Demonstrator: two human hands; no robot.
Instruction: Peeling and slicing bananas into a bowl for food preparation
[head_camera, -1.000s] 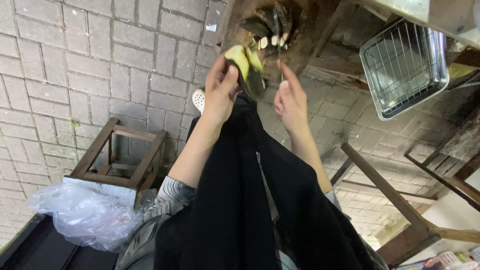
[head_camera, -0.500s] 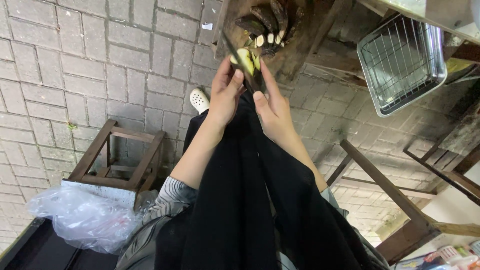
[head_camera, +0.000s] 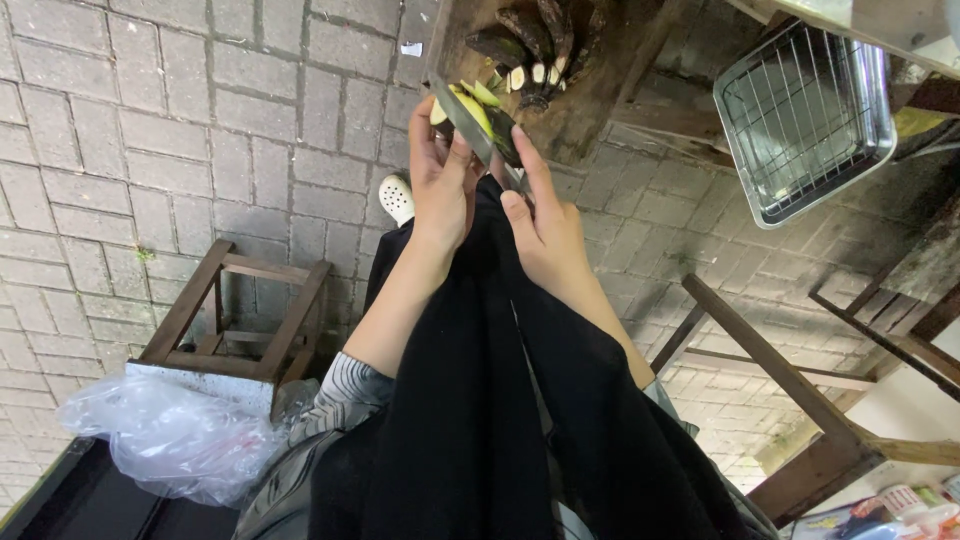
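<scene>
Change since a second ago: both hands have closed in on each other. The right hand (head_camera: 545, 230), which was held apart and open then, is now up against the left hand (head_camera: 440, 175), and a knife (head_camera: 478, 135) lies across the banana (head_camera: 470, 108) between them. Earlier the banana sat in the left hand alone, peel side showing; now pale cut flesh shows above the blade.

Hand state:
- Left hand: fingers wrapped around the banana, thumb side towards the blade. Closed on it.
- Right hand: fingers pressed along the knife, index finger laid out towards the blade. Handle is hidden in the palm (grip looks firm, can't see it fully).

My read: a cut is in progress, blade partway through or just at the skin. Exact depth isn't visible.

Where the banana is: in the air, in the left hand's grip, just below a wooden block (head_camera: 560, 90) that carries a bunch of dark bananas (head_camera: 535, 40) with cut stubs. Not resting on anything.

Around the hands:
- Right of the right hand, well apart: wire basket (head_camera: 805, 115) on a metal tray.
- Below-left of the left hand, on the paved floor: wooden stool (head_camera: 235, 320), clear plastic bag (head_camera: 170, 435) against it.
- Just left of the left wrist: toe of a white shoe (head_camera: 397, 197).
- Right, lower: wooden frame (head_camera: 770, 370).

In the way: the black apron (head_camera: 480, 400) hangs directly under both forearms, and blade and left thumb are very close together.
</scene>
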